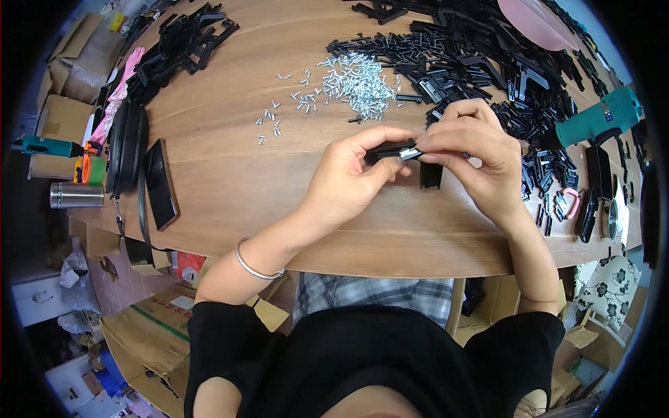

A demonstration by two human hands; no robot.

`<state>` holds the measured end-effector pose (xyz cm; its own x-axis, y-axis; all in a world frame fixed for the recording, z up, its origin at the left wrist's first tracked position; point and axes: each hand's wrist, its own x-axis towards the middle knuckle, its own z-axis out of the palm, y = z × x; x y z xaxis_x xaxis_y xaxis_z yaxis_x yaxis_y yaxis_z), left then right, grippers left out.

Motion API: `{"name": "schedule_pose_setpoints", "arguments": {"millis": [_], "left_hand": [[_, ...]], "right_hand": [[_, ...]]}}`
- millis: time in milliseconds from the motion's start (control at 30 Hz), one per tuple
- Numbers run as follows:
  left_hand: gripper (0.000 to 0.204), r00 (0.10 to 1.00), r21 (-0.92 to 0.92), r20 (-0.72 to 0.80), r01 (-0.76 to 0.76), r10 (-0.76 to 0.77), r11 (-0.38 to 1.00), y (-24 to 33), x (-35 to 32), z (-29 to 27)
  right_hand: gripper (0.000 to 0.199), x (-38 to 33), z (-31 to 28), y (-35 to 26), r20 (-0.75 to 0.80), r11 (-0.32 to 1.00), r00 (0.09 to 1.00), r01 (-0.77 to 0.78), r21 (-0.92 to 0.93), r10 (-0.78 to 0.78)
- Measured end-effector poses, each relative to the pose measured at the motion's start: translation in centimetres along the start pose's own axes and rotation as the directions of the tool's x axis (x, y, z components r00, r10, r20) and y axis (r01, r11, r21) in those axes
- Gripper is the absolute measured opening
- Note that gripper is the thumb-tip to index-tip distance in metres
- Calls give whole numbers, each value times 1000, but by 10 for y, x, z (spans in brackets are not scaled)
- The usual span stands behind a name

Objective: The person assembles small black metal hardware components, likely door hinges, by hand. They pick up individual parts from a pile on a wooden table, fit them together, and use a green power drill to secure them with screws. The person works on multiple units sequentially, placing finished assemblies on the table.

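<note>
Over the middle of the table, my left hand is closed around one end of a black pistol-shaped part, whose grip points toward me. My right hand pinches a small silver metal piece against its top, between thumb and fingers. My left thumb lies beside that piece. Fingers hide much of the black part, so I cannot tell how far the silver piece sits in it. Just beyond my hands lies a loose heap of small silver screws, some scattered to its left.
Small black parts pile up at the back right, beside a pink bowl. A teal electric screwdriver stands at right. Further black pistol-shaped pieces lie back left, with a phone, black case and steel flask at left.
</note>
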<state>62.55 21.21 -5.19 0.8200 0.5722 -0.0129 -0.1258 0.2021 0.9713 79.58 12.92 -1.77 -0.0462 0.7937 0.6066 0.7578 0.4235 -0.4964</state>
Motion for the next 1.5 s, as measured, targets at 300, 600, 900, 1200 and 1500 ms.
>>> {"name": "schedule_pose_setpoints", "arguments": {"millis": [300, 600, 900, 1200, 1500], "left_hand": [[32, 967, 224, 19, -253, 255, 941, -4, -2, 8], [38, 975, 258, -18, -208, 220, 943, 2, -4, 7], [58, 992, -18, 96, -85, 87, 996, -5, -3, 8], [48, 995, 142, 17, -103, 101, 985, 4, -16, 12], [48, 974, 99, 49, 214, -220, 972, 12, -73, -23]], "right_hand": [[19, -2, 7, -13, -66, 999, 998, 21, -47, -24], [23, -2, 20, -21, -209, 993, 973, -109, -41, 98], [30, -6, 20, -18, -36, 991, 999, -23, -130, 18], [26, -11, 28, -23, -113, 994, 993, 35, -99, -46], [41, -4, 19, -52, 379, 944, 914, -243, 223, 146]]}}
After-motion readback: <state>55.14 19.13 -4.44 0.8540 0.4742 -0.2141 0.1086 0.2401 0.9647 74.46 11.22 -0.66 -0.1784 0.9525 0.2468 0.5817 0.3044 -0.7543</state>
